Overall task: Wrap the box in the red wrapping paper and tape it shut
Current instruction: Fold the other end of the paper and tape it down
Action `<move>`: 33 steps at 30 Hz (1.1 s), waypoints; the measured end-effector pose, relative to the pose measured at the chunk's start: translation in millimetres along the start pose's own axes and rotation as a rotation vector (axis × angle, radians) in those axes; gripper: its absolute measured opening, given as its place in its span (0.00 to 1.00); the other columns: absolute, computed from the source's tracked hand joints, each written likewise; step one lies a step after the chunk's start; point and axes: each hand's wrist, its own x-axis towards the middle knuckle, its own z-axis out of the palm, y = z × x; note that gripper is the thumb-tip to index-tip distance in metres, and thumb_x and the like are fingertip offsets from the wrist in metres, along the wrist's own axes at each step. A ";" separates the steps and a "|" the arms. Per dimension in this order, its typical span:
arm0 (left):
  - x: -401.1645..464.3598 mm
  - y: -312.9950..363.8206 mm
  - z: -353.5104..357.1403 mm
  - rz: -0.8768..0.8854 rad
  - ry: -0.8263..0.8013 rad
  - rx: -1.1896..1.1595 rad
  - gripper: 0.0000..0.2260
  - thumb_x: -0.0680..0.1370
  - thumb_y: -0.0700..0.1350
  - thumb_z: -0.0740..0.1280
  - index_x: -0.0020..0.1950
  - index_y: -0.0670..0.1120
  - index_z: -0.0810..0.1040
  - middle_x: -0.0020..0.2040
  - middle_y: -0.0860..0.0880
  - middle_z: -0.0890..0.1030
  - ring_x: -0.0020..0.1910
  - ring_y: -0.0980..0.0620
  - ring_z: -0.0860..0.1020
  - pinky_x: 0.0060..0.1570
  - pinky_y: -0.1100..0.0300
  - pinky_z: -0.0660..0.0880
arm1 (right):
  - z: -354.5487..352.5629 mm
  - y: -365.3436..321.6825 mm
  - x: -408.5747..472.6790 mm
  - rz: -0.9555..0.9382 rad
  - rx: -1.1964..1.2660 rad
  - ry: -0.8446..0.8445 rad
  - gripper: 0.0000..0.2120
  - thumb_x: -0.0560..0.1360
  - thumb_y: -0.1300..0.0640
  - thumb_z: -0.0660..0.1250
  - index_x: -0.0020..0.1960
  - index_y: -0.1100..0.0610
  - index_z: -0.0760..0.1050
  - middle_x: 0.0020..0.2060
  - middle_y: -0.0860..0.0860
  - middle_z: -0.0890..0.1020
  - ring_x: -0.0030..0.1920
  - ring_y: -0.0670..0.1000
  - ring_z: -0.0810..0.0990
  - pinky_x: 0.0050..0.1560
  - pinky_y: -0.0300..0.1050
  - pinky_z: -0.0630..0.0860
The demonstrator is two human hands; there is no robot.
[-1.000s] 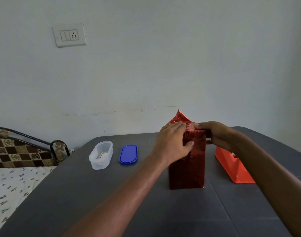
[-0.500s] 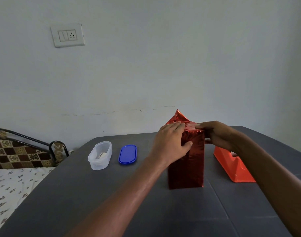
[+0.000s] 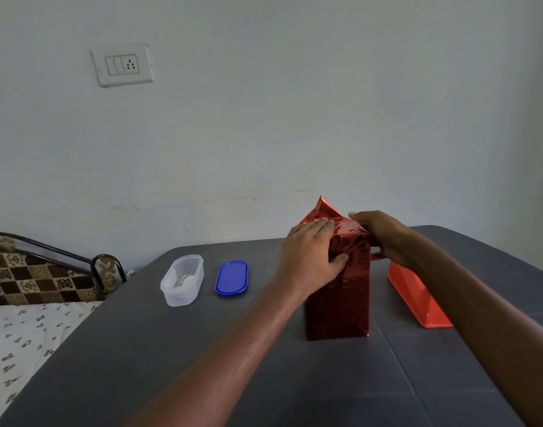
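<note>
Head view shows your left hand (image 3: pixel 310 257) pressing flat-fingered on the wrapped box (image 3: pixel 338 288), right of centre on the grey table (image 3: pixel 140 349), thumb on its front, probably steadying it. Your right hand (image 3: pixel 378 235) curls over the top right edge, pinching the red wrapping paper (image 3: pixel 322 211) to hold the fold. Glossy foil covers the upright box; one pointed flap stands unfolded.

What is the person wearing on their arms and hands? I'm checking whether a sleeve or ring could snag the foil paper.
Nothing shows on either. The left hand and right hand are bare, with no gloves, rings, watch or bracelet in view. Both forearms are bare as far as the picture's lower edge; no sleeve shows.
</note>
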 end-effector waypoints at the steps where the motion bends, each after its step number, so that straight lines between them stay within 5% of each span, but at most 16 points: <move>1: -0.2 0.2 0.0 -0.002 0.002 -0.002 0.30 0.77 0.56 0.68 0.75 0.43 0.69 0.74 0.45 0.71 0.74 0.48 0.67 0.74 0.55 0.59 | 1.2 -1.4 0.1 0.007 -0.030 -0.002 0.14 0.78 0.45 0.66 0.53 0.55 0.80 0.45 0.53 0.84 0.46 0.52 0.81 0.46 0.49 0.75; 5: -1.1 -0.5 -1.1 -0.004 -0.007 -0.005 0.30 0.78 0.57 0.67 0.76 0.44 0.68 0.75 0.47 0.70 0.75 0.49 0.66 0.75 0.55 0.58 | 7.2 -6.5 2.2 0.013 -0.087 0.079 0.14 0.75 0.48 0.71 0.54 0.57 0.80 0.46 0.55 0.84 0.45 0.53 0.81 0.43 0.47 0.74; 11: -1.4 -3.1 -1.1 -0.019 -0.025 -0.002 0.31 0.78 0.57 0.66 0.77 0.45 0.66 0.76 0.47 0.68 0.76 0.50 0.64 0.75 0.57 0.56 | -7.9 12.0 1.7 0.019 0.053 0.159 0.16 0.82 0.50 0.61 0.42 0.59 0.79 0.37 0.56 0.84 0.39 0.55 0.81 0.46 0.48 0.77; 16: -0.6 -2.5 0.6 -0.026 -0.031 -0.012 0.30 0.78 0.57 0.66 0.77 0.45 0.66 0.77 0.48 0.68 0.76 0.51 0.64 0.75 0.58 0.55 | -53.6 52.0 -5.1 -0.004 -0.701 0.629 0.08 0.73 0.56 0.68 0.38 0.58 0.81 0.35 0.55 0.82 0.38 0.59 0.80 0.41 0.46 0.75; 23: 3.5 -5.9 1.2 -0.039 -0.032 0.015 0.30 0.76 0.57 0.68 0.75 0.45 0.70 0.74 0.46 0.71 0.74 0.49 0.68 0.73 0.57 0.59 | -73.0 71.1 -18.7 0.119 -0.919 0.573 0.06 0.70 0.60 0.71 0.44 0.58 0.75 0.47 0.58 0.82 0.53 0.62 0.82 0.46 0.48 0.75; 27: 1.9 -3.8 1.6 -0.041 -0.038 0.018 0.30 0.77 0.57 0.68 0.76 0.46 0.69 0.75 0.47 0.70 0.74 0.49 0.67 0.73 0.56 0.59 | -83.0 77.6 -19.5 0.166 -0.872 0.585 0.10 0.71 0.63 0.69 0.36 0.57 0.70 0.39 0.55 0.77 0.53 0.61 0.82 0.44 0.46 0.73; 29: 1.5 -1.4 1.5 -0.039 -0.038 0.020 0.30 0.78 0.57 0.67 0.76 0.46 0.68 0.75 0.47 0.70 0.74 0.49 0.67 0.73 0.56 0.59 | -87.4 79.3 -21.0 0.198 -0.824 0.573 0.09 0.72 0.62 0.70 0.36 0.57 0.71 0.36 0.53 0.75 0.50 0.59 0.82 0.43 0.45 0.73; 33: 2.5 -0.2 1.1 -0.041 -0.039 0.016 0.30 0.78 0.57 0.67 0.76 0.46 0.68 0.75 0.48 0.70 0.74 0.49 0.67 0.73 0.56 0.60 | -93.3 79.9 -17.6 0.281 -0.562 0.506 0.02 0.70 0.63 0.70 0.43 0.61 0.80 0.32 0.54 0.84 0.28 0.54 0.85 0.41 0.47 0.84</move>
